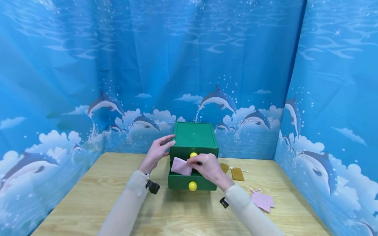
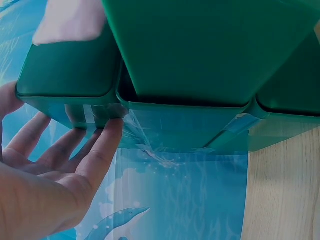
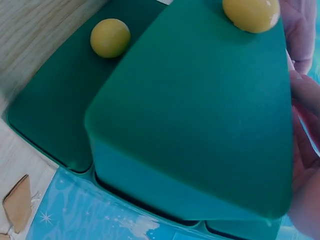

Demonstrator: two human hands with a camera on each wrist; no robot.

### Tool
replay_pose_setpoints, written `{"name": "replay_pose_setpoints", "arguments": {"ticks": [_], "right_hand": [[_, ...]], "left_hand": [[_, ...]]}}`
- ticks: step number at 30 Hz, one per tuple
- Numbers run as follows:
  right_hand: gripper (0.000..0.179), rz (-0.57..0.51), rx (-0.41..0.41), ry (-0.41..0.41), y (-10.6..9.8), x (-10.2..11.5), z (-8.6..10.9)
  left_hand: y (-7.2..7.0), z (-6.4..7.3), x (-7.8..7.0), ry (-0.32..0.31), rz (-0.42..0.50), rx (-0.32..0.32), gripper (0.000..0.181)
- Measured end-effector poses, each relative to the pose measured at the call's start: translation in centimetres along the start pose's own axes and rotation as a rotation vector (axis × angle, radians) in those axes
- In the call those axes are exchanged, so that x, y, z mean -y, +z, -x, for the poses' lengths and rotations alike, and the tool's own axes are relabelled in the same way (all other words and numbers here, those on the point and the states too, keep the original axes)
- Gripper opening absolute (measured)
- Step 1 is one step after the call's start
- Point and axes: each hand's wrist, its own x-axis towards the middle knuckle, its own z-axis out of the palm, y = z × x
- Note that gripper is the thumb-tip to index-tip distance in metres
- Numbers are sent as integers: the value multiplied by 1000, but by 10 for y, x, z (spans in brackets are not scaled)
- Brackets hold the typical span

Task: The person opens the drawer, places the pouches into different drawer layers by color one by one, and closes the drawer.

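A green drawer cabinet with yellow knobs stands on the table, its middle drawer pulled out. Over this drawer my right hand pinches a pink pouch by its right end, the pouch hanging out to the left. The pouch also appears as a pale patch in the left wrist view. My left hand touches the cabinet's left side near the top, its fingertips along the side wall. The right wrist view shows the drawer front hiding much of the right hand. The drawer's inside is mostly hidden.
Two mustard-brown pouches with drawstrings lie right of the cabinet. Nearer the front right lie more pink pouches, overlapping. A blue dolphin-print curtain hangs behind and at the sides of the wooden table.
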Motion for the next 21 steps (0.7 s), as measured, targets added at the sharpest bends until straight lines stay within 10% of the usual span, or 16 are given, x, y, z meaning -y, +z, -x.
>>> {"name": "replay_pose_setpoints", "arguments": {"ticks": [11, 21], "right_hand": [[13, 9, 261, 55, 2, 1, 1], [17, -72, 299, 126, 1, -3, 3]], "left_hand": [[1, 0, 1, 0, -3, 1, 45], [0, 1, 0, 2, 0, 7, 46]]}}
